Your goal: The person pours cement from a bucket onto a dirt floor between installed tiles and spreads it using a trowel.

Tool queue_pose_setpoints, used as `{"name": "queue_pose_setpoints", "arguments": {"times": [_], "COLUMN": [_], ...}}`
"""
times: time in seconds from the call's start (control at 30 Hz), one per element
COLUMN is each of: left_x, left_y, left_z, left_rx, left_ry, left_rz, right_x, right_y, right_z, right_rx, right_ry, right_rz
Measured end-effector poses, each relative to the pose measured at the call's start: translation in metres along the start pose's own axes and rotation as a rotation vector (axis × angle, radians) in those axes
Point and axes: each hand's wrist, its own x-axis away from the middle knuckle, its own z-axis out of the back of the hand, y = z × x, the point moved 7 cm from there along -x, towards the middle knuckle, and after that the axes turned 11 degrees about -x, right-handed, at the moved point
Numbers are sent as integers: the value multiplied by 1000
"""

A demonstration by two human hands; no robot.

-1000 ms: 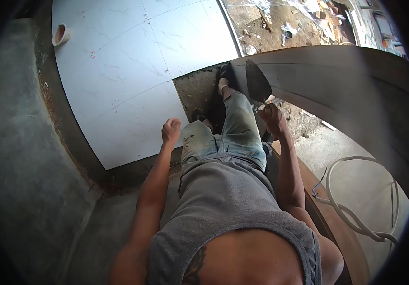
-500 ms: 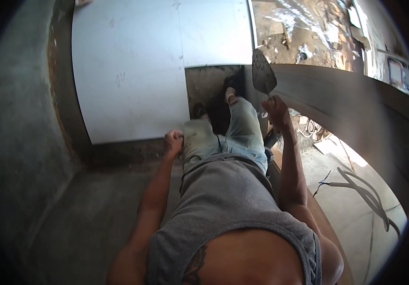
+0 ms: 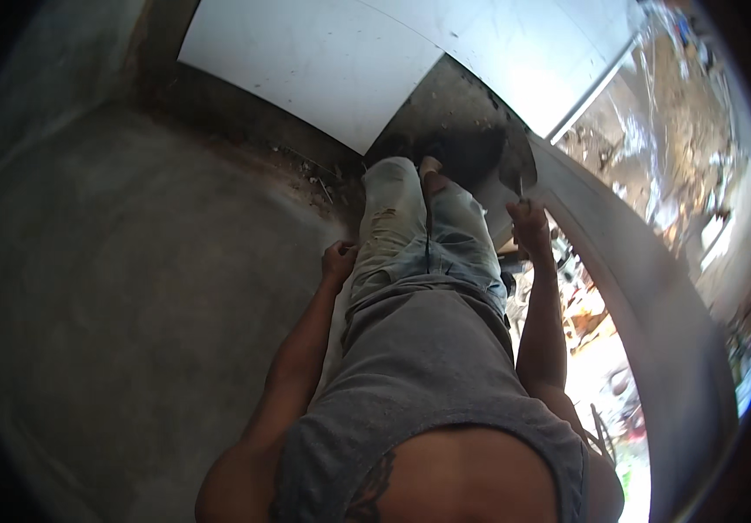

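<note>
My right hand (image 3: 530, 228) is wrapped round the handle of a pointed trowel (image 3: 517, 166). Its dark metal blade points away from me, beside the grey beam-like ledge on the right. My left hand (image 3: 339, 261) hangs beside my left thigh, near the worn light-blue jeans (image 3: 393, 231). Its fingers are curled in, and nothing shows in them. Ahead of my legs lie large white tiles (image 3: 323, 74) with dark specks, next to a dark uncovered patch (image 3: 458, 105) where my feet are.
A bare grey wall surface (image 3: 157, 279) fills the left. On the right a long grey ledge (image 3: 602, 200) curves past me, with bright, debris-strewn ground (image 3: 654, 148) beyond it. Rubble bits (image 3: 319, 183) lie along the edge below the tiles.
My view and body have turned left, so the tiles now sit higher and slanted. The trowel stays in my right hand, its blade now lower and over the dark patch's edge.
</note>
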Motion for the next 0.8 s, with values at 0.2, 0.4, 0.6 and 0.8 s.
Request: {"name": "queue_pose_setpoints", "arguments": {"times": [0.2,0.4,0.6,0.8], "left_x": [8,-24,18,52], "left_y": [-94,-173,-233,-284], "left_z": [7,34,52,75], "left_rx": [388,570,334,879], "left_ry": [30,182,100,69], "left_rz": [76,47,134,474], "right_x": [28,14,-5,40], "right_y": [12,-1,2,-136], "right_z": [-57,-122,-164,-253], "right_rx": [192,396,652,385], "right_ry": [-115,-231,-388,-285], "right_rz": [106,599,323,-319]}}
